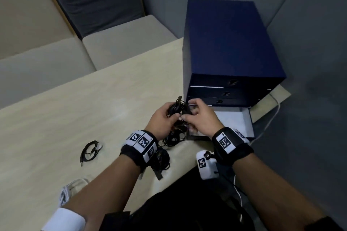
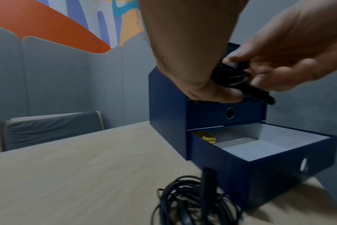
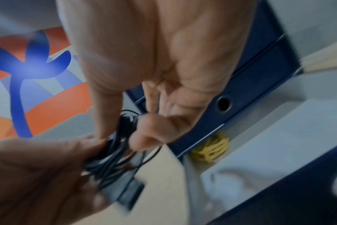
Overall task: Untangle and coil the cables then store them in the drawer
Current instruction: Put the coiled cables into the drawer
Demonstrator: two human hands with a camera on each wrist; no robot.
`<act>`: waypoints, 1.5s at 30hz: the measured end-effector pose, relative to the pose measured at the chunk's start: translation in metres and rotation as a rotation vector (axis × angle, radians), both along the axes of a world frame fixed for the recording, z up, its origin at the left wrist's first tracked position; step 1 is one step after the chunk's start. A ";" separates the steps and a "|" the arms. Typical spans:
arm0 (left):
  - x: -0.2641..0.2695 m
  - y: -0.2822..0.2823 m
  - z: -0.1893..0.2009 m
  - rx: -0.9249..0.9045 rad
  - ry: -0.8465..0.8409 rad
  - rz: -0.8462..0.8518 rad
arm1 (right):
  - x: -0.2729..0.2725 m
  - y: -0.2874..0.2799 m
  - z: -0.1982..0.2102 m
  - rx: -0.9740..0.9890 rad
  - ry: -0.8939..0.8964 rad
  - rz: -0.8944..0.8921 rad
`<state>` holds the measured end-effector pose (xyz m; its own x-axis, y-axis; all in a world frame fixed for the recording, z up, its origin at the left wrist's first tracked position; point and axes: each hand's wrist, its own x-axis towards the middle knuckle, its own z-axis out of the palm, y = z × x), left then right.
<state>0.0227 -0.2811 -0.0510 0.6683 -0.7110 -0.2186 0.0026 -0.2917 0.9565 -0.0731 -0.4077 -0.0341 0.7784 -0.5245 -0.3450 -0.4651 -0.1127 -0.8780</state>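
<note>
Both hands hold a coiled black cable (image 1: 176, 108) above the table, just left of the blue drawer unit (image 1: 225, 47). My left hand (image 1: 165, 120) grips the coil (image 2: 233, 74) from the left. My right hand (image 1: 197, 116) pinches its strands (image 3: 115, 146) from the right. The bottom drawer (image 1: 242, 118) is pulled out, pale inside, with a yellow coiled item (image 3: 212, 150) at its back. A tangle of black cable (image 2: 192, 201) lies on the table under my left wrist.
A small coiled black cable (image 1: 90, 151) lies on the light wooden table (image 1: 84, 108) to the left. A white cable (image 1: 71, 189) lies near the front edge by my left forearm. Grey cushioned seats (image 1: 47, 52) stand beyond the table. A thin white cord (image 1: 272, 118) runs right of the unit.
</note>
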 end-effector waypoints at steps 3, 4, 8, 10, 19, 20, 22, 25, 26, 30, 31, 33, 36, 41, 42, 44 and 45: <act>-0.015 -0.022 -0.001 0.092 -0.007 -0.217 | -0.042 -0.024 0.001 0.001 0.099 0.129; -0.020 -0.030 -0.003 0.143 -0.012 -0.304 | -0.054 -0.030 -0.001 0.004 0.144 0.172; -0.042 -0.070 -0.014 0.299 -0.072 -0.500 | -0.090 -0.057 -0.011 0.019 0.210 0.132; -0.050 -0.088 -0.019 0.331 -0.089 -0.485 | -0.099 -0.069 -0.018 0.040 0.208 0.092; -0.056 -0.135 -0.036 0.370 0.060 -0.162 | -0.089 -0.130 -0.065 0.215 0.289 -0.226; -0.053 -0.136 -0.039 0.387 0.053 -0.143 | -0.089 -0.137 -0.072 0.248 0.331 -0.271; -0.048 -0.136 -0.042 0.419 0.026 -0.132 | -0.086 -0.149 -0.085 0.320 0.396 -0.367; -0.043 -0.136 -0.042 0.416 0.030 -0.109 | -0.076 -0.161 -0.094 0.481 0.361 -0.509; -0.042 -0.136 -0.042 0.413 0.033 -0.093 | -0.070 -0.164 -0.095 0.525 0.339 -0.547; -0.045 -0.138 -0.038 0.398 0.068 -0.047 | -0.051 -0.167 -0.100 0.679 0.145 -0.726; -0.045 -0.139 -0.038 0.401 0.076 -0.041 | -0.048 -0.168 -0.101 0.722 0.086 -0.759; -0.045 -0.139 -0.036 0.409 0.090 -0.040 | -0.046 -0.168 -0.104 0.780 -0.014 -0.813; -0.043 -0.139 -0.034 0.426 0.094 -0.025 | -0.045 -0.170 -0.108 0.829 -0.037 -0.786; -0.041 -0.135 -0.032 0.444 0.101 -0.018 | -0.047 -0.175 -0.107 0.864 0.036 -0.699; -0.041 -0.134 -0.032 0.444 0.101 -0.018 | -0.048 -0.175 -0.108 0.861 0.037 -0.708; -0.042 -0.131 -0.032 0.440 0.104 -0.013 | -0.052 -0.176 -0.108 0.841 0.046 -0.724; -0.042 -0.130 -0.032 0.434 0.109 -0.009 | -0.054 -0.175 -0.106 0.823 0.061 -0.708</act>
